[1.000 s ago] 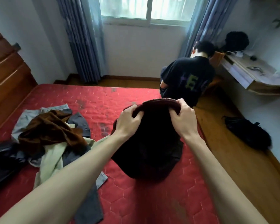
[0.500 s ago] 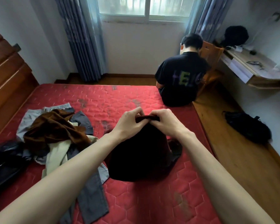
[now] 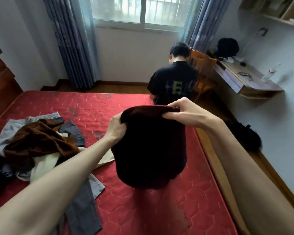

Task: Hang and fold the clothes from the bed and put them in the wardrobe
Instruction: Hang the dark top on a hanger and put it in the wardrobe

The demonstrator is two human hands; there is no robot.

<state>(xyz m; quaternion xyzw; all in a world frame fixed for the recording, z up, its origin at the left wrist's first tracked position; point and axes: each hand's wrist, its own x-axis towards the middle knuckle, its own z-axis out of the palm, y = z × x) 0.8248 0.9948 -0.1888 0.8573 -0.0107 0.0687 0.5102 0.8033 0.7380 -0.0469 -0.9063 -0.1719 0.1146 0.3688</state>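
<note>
Both hands clamp the top edge of the dark garment (image 3: 149, 150): left hand (image 3: 116, 128) at its left end, right hand (image 3: 182, 111) at its right. It hangs straight down, long axis vertical, its hem bunched on the bed (image 3: 159, 209) near the right edge; the clothes pile (image 3: 41, 146) lies toward the left edge.

The dark garment (image 3: 149, 150) hangs in deep shadow, so its kind, sleeves or legs cannot be made out, and it covers the bed (image 3: 143, 209) behind it. The left hand (image 3: 116, 128) has its fingertips buried in the fabric fold. The clothes pile (image 3: 39, 150) runs off the left edge, its black piece cut short. The seated person (image 3: 174, 82) faces away, lower body hidden by the bed. Small items on the desk (image 3: 255, 82) are too tiny to name.
</note>
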